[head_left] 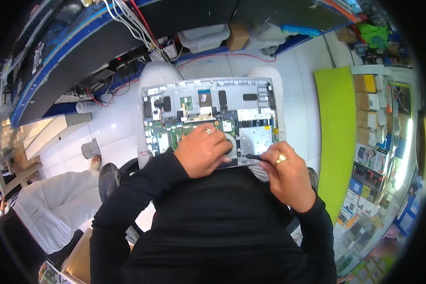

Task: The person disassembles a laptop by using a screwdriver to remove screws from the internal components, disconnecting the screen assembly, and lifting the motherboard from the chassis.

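From my distant post I see the opened laptop base (255, 135) lying across the wearer's knees (162, 75), which seem to serve as a bench, keeping it level and close. The left hand (203, 150) bends low over the circuit board (187, 128), probably to steady it, though I cannot tell whether its fingers grip anything; apart from it, the right hand (288, 174) pinches a slim dark tool (254, 156), likely for fine control at the near edge

Head-worn fisheye, looking down, hands (203, 151) near, rim apparently blurred
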The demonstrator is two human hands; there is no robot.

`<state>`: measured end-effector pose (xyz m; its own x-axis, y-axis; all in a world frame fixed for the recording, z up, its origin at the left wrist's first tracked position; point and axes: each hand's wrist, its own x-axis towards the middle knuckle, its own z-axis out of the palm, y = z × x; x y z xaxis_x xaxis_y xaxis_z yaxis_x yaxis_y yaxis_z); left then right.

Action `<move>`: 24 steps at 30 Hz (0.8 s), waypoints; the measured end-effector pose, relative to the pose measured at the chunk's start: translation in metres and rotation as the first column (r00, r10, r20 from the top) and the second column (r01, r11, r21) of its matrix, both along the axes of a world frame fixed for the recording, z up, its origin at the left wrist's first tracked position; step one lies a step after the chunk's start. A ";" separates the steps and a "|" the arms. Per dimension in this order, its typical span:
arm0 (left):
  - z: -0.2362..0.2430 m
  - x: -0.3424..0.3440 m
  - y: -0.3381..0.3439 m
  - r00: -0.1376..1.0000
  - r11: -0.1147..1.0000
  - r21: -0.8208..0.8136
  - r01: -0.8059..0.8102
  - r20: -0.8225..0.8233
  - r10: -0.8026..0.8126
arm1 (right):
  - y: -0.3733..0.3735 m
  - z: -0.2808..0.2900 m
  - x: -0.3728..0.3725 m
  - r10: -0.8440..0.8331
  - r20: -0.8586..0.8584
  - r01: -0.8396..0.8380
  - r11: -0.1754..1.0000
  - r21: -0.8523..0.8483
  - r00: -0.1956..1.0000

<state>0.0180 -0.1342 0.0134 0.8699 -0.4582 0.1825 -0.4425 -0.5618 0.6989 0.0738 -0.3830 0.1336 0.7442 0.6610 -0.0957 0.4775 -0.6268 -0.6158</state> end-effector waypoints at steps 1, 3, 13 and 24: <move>0.000 0.000 -0.006 1.000 1.000 -0.002 0.006 0.020 -0.006 | 0.000 0.001 -0.001 0.000 -0.019 0.001 1.000 0.011 1.000; 0.000 0.002 -0.012 0.999 1.000 0.001 0.006 0.049 -0.006 | -0.001 0.000 -0.001 0.000 -0.040 0.002 0.999 0.045 0.999; 0.028 0.040 0.017 0.980 0.992 0.017 -0.122 0.160 0.117 | -0.012 -0.006 0.006 -0.146 -0.032 0.149 0.978 0.142 0.989; 0.161 0.309 0.128 0.711 0.737 0.217 -0.640 0.529 0.463 | -0.023 -0.015 0.013 -0.214 0.034 0.205 0.962 0.179 0.976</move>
